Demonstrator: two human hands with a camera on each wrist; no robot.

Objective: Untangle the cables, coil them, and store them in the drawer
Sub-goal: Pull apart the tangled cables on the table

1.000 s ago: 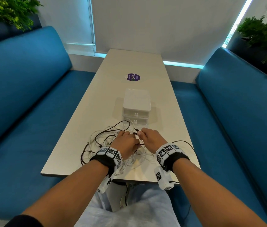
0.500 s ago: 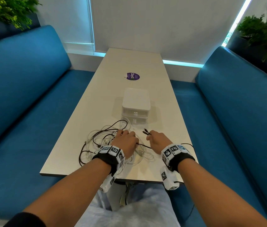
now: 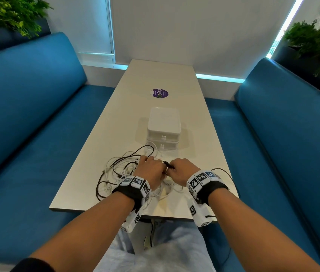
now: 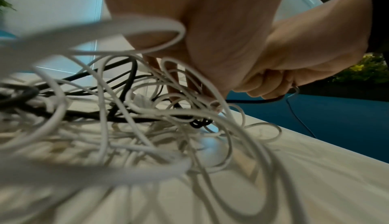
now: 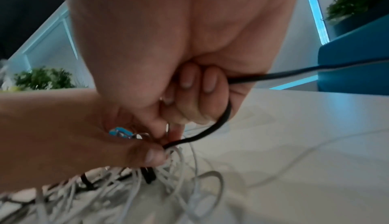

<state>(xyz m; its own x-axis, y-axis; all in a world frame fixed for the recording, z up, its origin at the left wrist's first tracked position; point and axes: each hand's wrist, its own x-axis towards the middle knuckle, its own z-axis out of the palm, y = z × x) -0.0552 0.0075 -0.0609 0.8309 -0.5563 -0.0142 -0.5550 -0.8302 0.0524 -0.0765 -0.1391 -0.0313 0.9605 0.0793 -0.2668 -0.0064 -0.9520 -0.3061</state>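
Since the earlier frame the right hand [image 3: 180, 170] has closed back against the left hand [image 3: 151, 169] at 6 o'clock on the table [image 3: 155, 79].

Left wrist: left fingers [image 4: 174, 84] reach into the white cables [image 4: 130, 127]; grip unclear.

Right wrist: right fingers [image 5: 195, 84] curl round the black cable [image 5: 273, 75]. Pulling could tighten the knot. The drawer unit [image 3: 164, 130], at 12 o'clock, is shut.

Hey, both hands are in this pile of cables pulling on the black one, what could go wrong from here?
1. The right hand grips the black cable while it runs into the tangle of white cables; pulling hard may tighten knots.
2. The pile sits near the table edge, so loops could slide off.
3. The left hand holds strands too, so a tug may drag the whole pile toward the closed drawer unit.
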